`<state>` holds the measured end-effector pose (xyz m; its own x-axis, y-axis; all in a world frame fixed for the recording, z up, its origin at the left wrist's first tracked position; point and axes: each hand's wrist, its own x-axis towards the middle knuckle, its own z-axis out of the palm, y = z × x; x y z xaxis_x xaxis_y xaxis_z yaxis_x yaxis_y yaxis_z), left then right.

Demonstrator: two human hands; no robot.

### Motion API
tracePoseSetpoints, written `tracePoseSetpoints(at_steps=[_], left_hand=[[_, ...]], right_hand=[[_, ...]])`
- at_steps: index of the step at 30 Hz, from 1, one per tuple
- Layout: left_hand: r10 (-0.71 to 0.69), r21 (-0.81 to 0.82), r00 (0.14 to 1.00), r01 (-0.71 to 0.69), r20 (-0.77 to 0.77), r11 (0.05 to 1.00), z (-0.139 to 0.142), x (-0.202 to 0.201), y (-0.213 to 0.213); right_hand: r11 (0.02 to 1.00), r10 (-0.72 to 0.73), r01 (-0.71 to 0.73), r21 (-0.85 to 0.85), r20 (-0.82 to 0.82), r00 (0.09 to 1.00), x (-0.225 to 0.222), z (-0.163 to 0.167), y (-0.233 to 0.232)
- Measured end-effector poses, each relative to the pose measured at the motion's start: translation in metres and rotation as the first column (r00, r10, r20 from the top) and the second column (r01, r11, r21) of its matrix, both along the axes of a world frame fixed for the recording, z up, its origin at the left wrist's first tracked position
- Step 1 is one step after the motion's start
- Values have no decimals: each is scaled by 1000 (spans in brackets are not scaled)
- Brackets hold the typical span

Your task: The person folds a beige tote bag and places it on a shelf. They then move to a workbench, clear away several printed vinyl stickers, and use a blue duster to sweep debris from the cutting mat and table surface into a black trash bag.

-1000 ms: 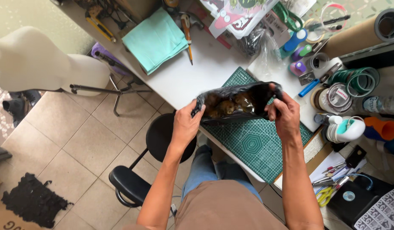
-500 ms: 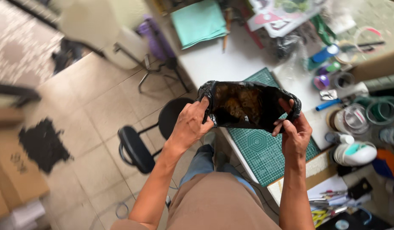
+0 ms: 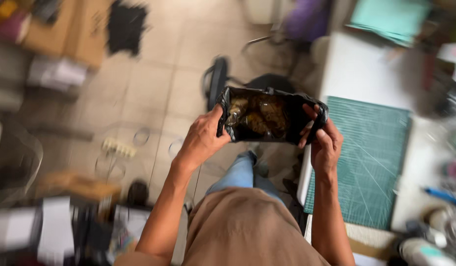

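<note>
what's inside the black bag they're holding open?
Inside the black bag, held open by the left hand and right hand, sit brownish, golden lumps. Blur hides what they are. The folded rim and the bag's dark right side cover anything deeper.

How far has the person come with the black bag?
Done: the black bag is open, with brownish contents visible inside. In hand: the left hand and right hand hold its rim, beside the green cutting mat. Left: the contents are not yet taken out.
</note>
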<state>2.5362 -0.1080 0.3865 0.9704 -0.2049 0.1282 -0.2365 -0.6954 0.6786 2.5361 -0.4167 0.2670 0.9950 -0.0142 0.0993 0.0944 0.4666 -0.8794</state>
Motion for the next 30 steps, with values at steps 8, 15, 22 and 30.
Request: tracePoseSetpoints(at_steps=[8, 15, 22, 30], left_hand=[[464, 67, 885, -461, -39, 885, -9, -106, 104], [737, -98, 643, -763, -206, 638, -44, -161, 151], [790, -107, 591, -807, -167, 581, -69, -155, 165], [732, -293, 679, -712, -55, 638, -62, -82, 175]], right_hand=[[892, 451, -452, 18, 31, 892, 28, 4, 145], [754, 626, -625, -205, -64, 777, 33, 23, 238], [656, 703, -687, -312, -80, 707, 42, 13, 253], [643, 643, -615, -457, -115, 757, 63, 29, 284]])
